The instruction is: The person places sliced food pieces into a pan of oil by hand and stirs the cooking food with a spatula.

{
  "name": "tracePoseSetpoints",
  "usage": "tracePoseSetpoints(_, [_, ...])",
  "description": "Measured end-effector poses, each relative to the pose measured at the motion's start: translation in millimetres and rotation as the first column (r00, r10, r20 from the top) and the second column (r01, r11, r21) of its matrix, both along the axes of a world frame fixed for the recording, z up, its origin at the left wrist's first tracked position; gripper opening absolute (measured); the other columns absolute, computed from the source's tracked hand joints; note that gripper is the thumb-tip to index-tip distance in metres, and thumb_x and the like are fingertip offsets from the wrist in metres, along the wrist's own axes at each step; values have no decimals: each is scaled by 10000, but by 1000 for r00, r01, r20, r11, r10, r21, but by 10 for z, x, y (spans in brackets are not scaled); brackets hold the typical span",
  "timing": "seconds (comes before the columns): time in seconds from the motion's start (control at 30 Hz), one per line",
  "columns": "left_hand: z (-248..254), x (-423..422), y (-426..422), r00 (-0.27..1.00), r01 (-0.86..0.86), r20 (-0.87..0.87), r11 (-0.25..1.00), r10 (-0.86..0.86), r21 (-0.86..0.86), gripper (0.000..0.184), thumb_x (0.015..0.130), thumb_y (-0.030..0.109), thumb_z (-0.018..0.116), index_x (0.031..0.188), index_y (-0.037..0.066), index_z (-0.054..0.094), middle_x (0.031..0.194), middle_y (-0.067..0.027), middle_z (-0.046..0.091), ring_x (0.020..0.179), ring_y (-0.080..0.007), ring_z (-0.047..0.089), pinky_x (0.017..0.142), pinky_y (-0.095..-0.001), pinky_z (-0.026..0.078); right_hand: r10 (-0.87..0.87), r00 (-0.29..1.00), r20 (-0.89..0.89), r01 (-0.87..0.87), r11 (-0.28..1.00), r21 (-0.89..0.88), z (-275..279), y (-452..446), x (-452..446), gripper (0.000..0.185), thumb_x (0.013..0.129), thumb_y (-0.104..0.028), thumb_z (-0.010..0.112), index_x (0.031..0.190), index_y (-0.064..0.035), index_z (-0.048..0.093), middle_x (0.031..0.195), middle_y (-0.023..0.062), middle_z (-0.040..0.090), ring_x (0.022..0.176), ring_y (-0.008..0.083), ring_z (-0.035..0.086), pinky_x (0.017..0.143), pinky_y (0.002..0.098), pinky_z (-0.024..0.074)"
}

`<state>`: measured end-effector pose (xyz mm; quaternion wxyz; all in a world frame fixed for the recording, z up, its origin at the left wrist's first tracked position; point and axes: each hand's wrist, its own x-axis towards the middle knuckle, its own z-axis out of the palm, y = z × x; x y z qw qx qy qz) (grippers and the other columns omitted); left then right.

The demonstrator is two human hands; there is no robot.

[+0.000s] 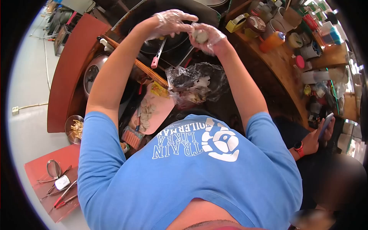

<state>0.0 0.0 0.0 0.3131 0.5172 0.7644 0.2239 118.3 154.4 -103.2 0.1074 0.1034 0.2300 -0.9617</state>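
Near: pink cutting board (161,111) bearing flat, roundish pale pieces (145,115); clear pack of pinkish sticks (132,138) by its edge. Off left, round metal bowl (69,135) of pale yellow strips (76,129). Ahead, crinkled clear plastic bag (182,78), pale contents blurred by the film. Farther, right hand (210,40), clear-gloved, holds small, rounded greyish-white lump (200,36) above dark round pan (147,46); fingers partly cover it, surface unclear. Left hand (168,23), also gloved, has fingers extended toward it. Pan partly hidden by arms, hands.
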Motion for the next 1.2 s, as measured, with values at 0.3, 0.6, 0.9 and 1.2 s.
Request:
tracePoseSetpoints(0.3, [-159,-143,-96,977,-209,-12,966,214,150,336,868,199,711,1184,94,659,762,-3,659,568,-77,580,540,-235,512,300,938,-174,-308,951,-24,150,5,-790,333,844,-239,489,1066,-1,558,981,174,604,762,256,593,636,322,479])
tracePoseSetpoints(0.6, [-527,-496,-251,880,-446,214,892,423,72,179,858,139,705,1004,35,691,707,-50,666,542,-105,610,498,-268,532,291,956,-33,-284,949,135,-245,-215,-1251,274,888,-277,537,1033,-55,607,934,145,657,789,259,636,716,347,550])
tracePoseSetpoints(0.9, [-720,-663,-273,757,-603,375,793,536,83,257,873,217,717,1087,74,717,752,-4,668,542,-62,566,500,-208,475,309,949,-58,-311,950,-24,-380,-95,-1421,439,837,-138,486,1234,47,512,1118,232,596,1004,331,612,902,394,532])
tracePoseSetpoints(1.2, [-812,-864,-278,701,-578,551,813,454,66,232,892,201,700,1058,40,711,837,-15,683,677,-69,614,584,-219,527,246,950,191,-258,965,44,-362,35,-1439,374,811,-74,534,1143,95,510,1088,217,601,940,318,628,784,372,575])
